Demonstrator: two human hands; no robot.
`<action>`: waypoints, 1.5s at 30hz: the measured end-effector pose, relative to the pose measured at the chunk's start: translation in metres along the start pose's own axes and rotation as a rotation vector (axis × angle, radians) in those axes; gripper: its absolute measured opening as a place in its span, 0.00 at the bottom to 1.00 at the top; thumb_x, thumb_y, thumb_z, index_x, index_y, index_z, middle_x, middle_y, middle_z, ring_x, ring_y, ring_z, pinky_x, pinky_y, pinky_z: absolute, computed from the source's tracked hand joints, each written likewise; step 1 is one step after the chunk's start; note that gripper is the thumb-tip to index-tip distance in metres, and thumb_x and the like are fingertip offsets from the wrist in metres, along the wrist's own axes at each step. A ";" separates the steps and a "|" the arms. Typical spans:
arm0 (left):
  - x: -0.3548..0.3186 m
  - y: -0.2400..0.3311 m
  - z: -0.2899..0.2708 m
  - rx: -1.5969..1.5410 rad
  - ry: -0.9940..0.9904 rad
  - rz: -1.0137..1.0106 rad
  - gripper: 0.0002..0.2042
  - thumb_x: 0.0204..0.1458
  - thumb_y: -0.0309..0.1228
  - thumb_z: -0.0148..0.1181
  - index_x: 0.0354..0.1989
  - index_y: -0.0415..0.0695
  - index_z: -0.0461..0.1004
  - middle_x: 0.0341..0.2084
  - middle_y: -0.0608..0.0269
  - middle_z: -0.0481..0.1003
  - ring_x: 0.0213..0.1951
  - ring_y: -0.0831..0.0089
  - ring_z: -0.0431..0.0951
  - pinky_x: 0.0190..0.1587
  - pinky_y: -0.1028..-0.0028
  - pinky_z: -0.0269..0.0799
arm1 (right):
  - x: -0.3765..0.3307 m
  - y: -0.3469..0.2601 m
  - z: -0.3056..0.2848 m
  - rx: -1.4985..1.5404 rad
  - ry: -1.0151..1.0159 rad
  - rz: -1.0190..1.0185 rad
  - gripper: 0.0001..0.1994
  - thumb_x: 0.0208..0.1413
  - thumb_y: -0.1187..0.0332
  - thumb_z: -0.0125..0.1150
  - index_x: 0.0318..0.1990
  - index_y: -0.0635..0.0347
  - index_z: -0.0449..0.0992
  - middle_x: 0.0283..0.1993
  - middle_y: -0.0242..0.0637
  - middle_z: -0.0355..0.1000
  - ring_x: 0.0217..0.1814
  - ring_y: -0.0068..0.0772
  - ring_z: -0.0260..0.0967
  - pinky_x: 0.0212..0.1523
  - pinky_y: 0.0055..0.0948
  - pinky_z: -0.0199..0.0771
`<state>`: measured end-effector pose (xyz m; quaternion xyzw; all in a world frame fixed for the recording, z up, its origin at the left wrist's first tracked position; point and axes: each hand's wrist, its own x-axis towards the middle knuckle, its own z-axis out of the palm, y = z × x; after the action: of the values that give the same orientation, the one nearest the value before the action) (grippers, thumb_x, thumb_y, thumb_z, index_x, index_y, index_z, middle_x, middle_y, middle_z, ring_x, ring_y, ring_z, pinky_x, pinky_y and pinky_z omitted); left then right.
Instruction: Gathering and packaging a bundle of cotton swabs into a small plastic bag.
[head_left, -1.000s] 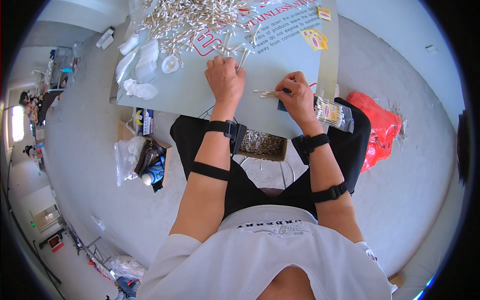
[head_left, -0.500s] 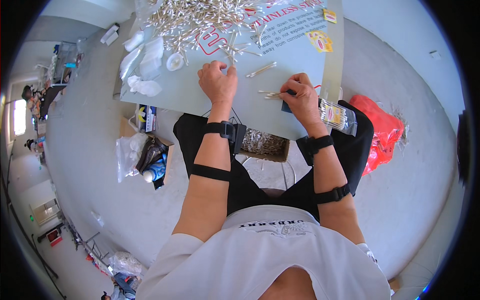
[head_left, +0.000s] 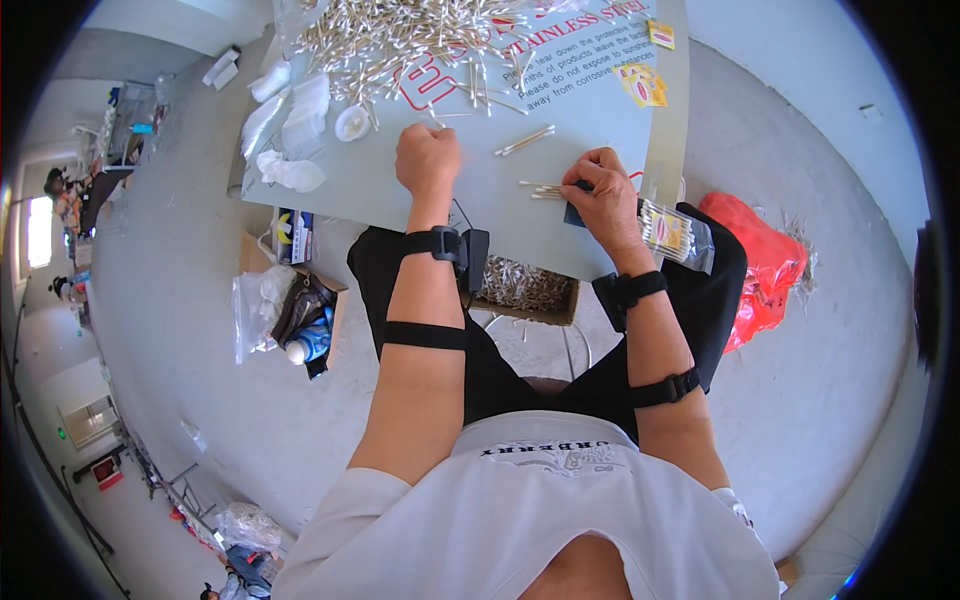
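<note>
On the smooth, pale grey worktop [head_left: 500, 205], a large, loose heap of white-tipped cotton swabs with thin, pale sticks [head_left: 400, 45] spread across the far side, a few stragglers trailing toward the person. The left hand [head_left: 427, 160] was just on the near side of these stragglers, its fingers curled inward; the fingertips were hidden, so whether its grip was clamped on a swab could not be told. One slender white-tipped swab [head_left: 452, 114] lay just beyond its knuckles.

The right hand [head_left: 600, 195] was near the worktop's close edge, thumb and fingers together, its grip clamped on a small bunch of white-tipped swabs [head_left: 541, 189] whose heads pointed left. Between the two hands and a little farther off, a short row of loose swabs [head_left: 524, 140] lay slantwise on the surface. Just beside the right wrist was a clear plastic pouch filled with swabs and bearing a yellow label [head_left: 668, 232]. A small round white container [head_left: 352, 123] stood beyond the left hand, next to some folded, whitish plastic film [head_left: 306, 115].
</note>
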<state>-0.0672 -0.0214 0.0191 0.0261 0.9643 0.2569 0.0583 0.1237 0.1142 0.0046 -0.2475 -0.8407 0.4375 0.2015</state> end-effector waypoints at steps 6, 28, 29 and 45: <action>0.004 -0.013 -0.008 0.003 -0.125 0.125 0.08 0.41 0.34 0.59 0.24 0.43 0.79 0.27 0.52 0.79 0.33 0.52 0.80 0.37 0.60 0.75 | 0.010 -0.005 -0.007 0.006 -0.063 0.084 0.07 0.41 0.73 0.65 0.32 0.59 0.79 0.37 0.39 0.69 0.39 0.40 0.71 0.41 0.34 0.73; -0.012 -0.002 0.015 0.031 -0.086 0.701 0.05 0.44 0.29 0.62 0.27 0.43 0.75 0.27 0.57 0.76 0.34 0.56 0.76 0.37 0.60 0.72 | 0.064 -0.018 0.025 -0.247 -0.056 -0.189 0.06 0.40 0.71 0.65 0.30 0.56 0.79 0.37 0.43 0.71 0.45 0.48 0.67 0.45 0.41 0.72; -0.012 -0.001 0.015 0.041 -0.078 0.693 0.05 0.44 0.29 0.62 0.27 0.43 0.75 0.27 0.57 0.76 0.34 0.56 0.76 0.37 0.60 0.72 | 0.067 -0.019 0.030 -0.250 -0.056 -0.189 0.06 0.40 0.71 0.65 0.30 0.56 0.79 0.37 0.43 0.71 0.45 0.48 0.67 0.45 0.41 0.72; -0.018 -0.005 0.018 -0.066 -0.038 0.692 0.05 0.45 0.30 0.65 0.25 0.48 0.74 0.26 0.63 0.73 0.35 0.59 0.74 0.37 0.60 0.69 | 0.114 -0.025 0.037 -0.173 -0.192 -0.269 0.13 0.44 0.78 0.63 0.40 0.56 0.79 0.40 0.40 0.72 0.41 0.43 0.71 0.44 0.33 0.73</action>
<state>-0.0468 -0.0186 0.0028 0.3546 0.8882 0.2920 -0.0138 0.0059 0.1460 0.0193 -0.1065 -0.9160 0.3545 0.1548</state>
